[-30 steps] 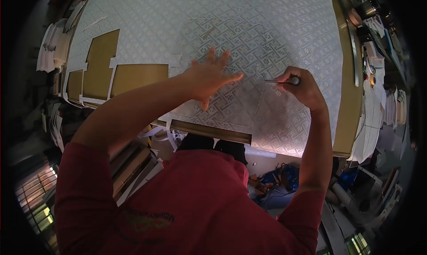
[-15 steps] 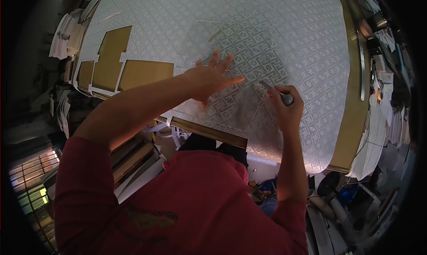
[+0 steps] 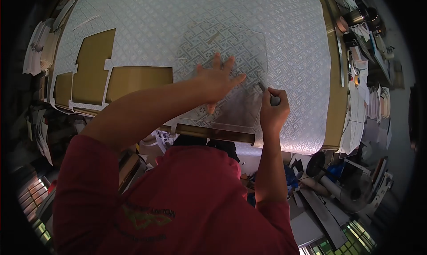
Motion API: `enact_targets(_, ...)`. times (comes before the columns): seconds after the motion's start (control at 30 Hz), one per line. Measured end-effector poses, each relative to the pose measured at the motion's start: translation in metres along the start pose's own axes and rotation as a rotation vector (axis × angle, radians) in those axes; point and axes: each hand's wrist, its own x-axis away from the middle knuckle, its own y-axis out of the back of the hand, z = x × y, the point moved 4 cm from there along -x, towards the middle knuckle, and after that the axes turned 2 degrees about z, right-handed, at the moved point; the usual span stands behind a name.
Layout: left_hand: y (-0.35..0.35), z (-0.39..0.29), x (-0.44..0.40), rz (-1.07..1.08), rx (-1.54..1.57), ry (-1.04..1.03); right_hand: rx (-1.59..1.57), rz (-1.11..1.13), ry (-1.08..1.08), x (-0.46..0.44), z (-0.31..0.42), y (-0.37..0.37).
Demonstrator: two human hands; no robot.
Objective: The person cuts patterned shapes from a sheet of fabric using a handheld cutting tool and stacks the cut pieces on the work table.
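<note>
My left hand (image 3: pixel 219 82) lies with its fingers spread on a clear plastic sheet (image 3: pixel 240 106), pressing it against a pale patterned sheet (image 3: pixel 298 72). The clear sheet has straight edges, and its near edge reaches the table's front. My right hand (image 3: pixel 273 113) is wrapped round the rounded grey handle of a cutting knife (image 3: pixel 275 101). Its blade points up and left, close to the clear sheet's right edge; whether the tip touches the material is too small to tell.
Cut-out openings at the left show the brown table top (image 3: pixel 93 77). Stacked papers (image 3: pixel 39 48) stand at the far left. A metal ruler (image 3: pixel 340 59) lies along the right table edge, beside papers and tools. A fan (image 3: pixel 316 163) stands below at the right.
The view has shifted, so the table appears further left. My left hand stays spread on the clear sheet. My right hand keeps hold of the knife near the sheet's right edge.
</note>
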Motion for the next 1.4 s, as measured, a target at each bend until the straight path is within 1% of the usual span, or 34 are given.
enact_targets(0.13,-0.001,0.002,-0.001,0.014,-0.003,-0.012,0.082,0.002,0.016,-0.003,0.01,-0.002)
enact_targets(0.23,-0.003,0.003,-0.003,-0.004,-0.008,-0.025,0.084,0.023,-0.048,0.002,0.011,-0.004)
enact_targets(0.3,-0.002,0.002,-0.005,0.015,-0.018,-0.009,-0.002,-0.018,-0.057,0.014,0.0,-0.009)
enact_targets(0.33,-0.002,0.003,-0.005,0.012,-0.012,-0.01,0.003,-0.015,-0.053,0.015,-0.009,-0.018)
enact_targets(0.4,-0.003,0.003,-0.005,-0.004,-0.025,-0.038,-0.149,-0.125,0.098,0.016,-0.017,-0.032)
enact_targets(0.53,-0.002,0.004,-0.005,-0.003,-0.035,-0.038,-0.11,-0.106,0.076,0.009,-0.025,-0.047)
enact_targets(0.6,-0.002,0.004,-0.004,0.019,0.06,-0.026,-0.129,-0.071,0.067,0.009,-0.027,-0.047)
enact_targets(0.7,-0.002,0.004,-0.002,0.008,0.057,-0.018,-0.147,-0.101,0.137,0.004,-0.03,-0.048)
enact_targets(0.73,-0.003,0.005,-0.002,0.002,0.062,-0.006,-0.154,-0.092,0.146,-0.001,-0.02,-0.041)
enact_targets(0.8,-0.004,0.004,-0.001,-0.008,0.067,-0.029,-0.193,0.08,-0.126,-0.015,-0.017,-0.024)
enact_targets(0.87,-0.004,0.004,0.0,-0.016,0.043,-0.016,-0.227,0.054,0.075,-0.037,-0.02,-0.005)
enact_targets(0.93,-0.003,0.003,-0.001,-0.017,0.017,-0.005,-0.223,0.104,0.088,-0.063,-0.021,0.015)
enact_targets(1.0,-0.002,0.0,-0.001,0.001,0.012,0.003,-0.186,0.341,0.078,-0.089,-0.029,0.023)
enact_targets(1.07,-0.001,-0.001,-0.004,0.013,0.007,0.021,-0.171,0.409,0.091,-0.111,-0.036,0.028)
enact_targets(1.13,0.001,-0.003,-0.006,0.025,0.003,0.046,-0.092,0.686,0.159,-0.126,-0.03,0.023)
enact_targets(1.17,0.001,-0.005,-0.006,0.034,-0.012,0.055,-0.106,0.701,0.16,-0.133,-0.025,0.023)
enact_targets(1.23,0.003,-0.008,-0.006,0.049,-0.028,0.076,0.016,0.881,0.212,-0.14,-0.017,0.018)
enact_targets(1.27,0.004,-0.009,-0.006,0.047,-0.044,0.084,0.005,0.891,0.215,-0.145,-0.017,0.017)
enact_targets(1.33,0.003,-0.009,-0.006,0.05,-0.055,0.102,-0.025,0.96,0.308,-0.151,-0.016,0.013)
enact_targets(1.4,0.002,-0.01,-0.006,0.037,-0.091,0.108,-0.045,0.977,0.334,-0.155,-0.018,0.011)
